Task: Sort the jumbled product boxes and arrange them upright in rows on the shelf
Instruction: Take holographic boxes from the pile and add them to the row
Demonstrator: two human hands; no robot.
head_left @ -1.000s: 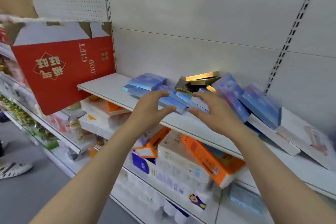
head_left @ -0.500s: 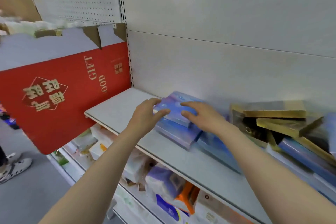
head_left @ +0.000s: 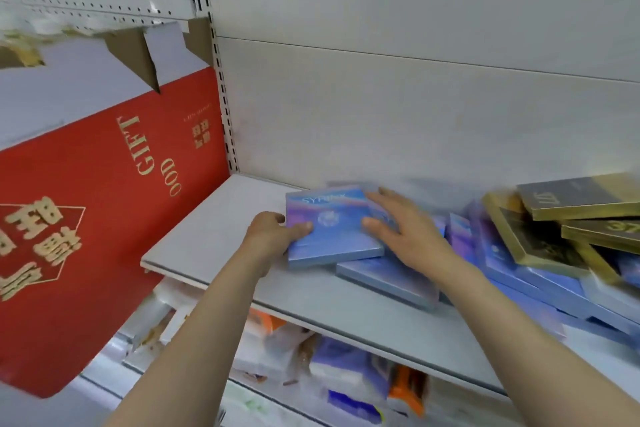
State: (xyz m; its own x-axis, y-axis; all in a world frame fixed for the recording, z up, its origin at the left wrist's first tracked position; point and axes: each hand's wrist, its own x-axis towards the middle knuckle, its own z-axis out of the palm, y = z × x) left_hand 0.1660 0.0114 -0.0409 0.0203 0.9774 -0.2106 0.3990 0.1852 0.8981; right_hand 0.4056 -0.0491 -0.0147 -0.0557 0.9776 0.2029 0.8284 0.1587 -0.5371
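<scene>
A flat blue-purple box point(head_left: 329, 229) lies on top of the pile at the left end of the white shelf point(head_left: 221, 229). My left hand point(head_left: 273, 230) grips its left edge, thumb on the top face. My right hand point(head_left: 405, 232) lies with straight fingers across its right side. More blue boxes point(head_left: 391, 279) lie flat and tilted beneath and to the right. Several gold-and-black boxes point(head_left: 554, 229) are stacked askew at the far right.
A large red gift carton point(head_left: 104, 218) hangs over the shelf's left end. The grey back panel point(head_left: 381, 97) rises behind the pile. The lower shelf point(head_left: 311, 357) holds mixed packages in white, purple and orange.
The view has closed in on the left end of the pile. My left hand has taken hold of the top blue box's left edge, and my right hand has spread across its right side.
</scene>
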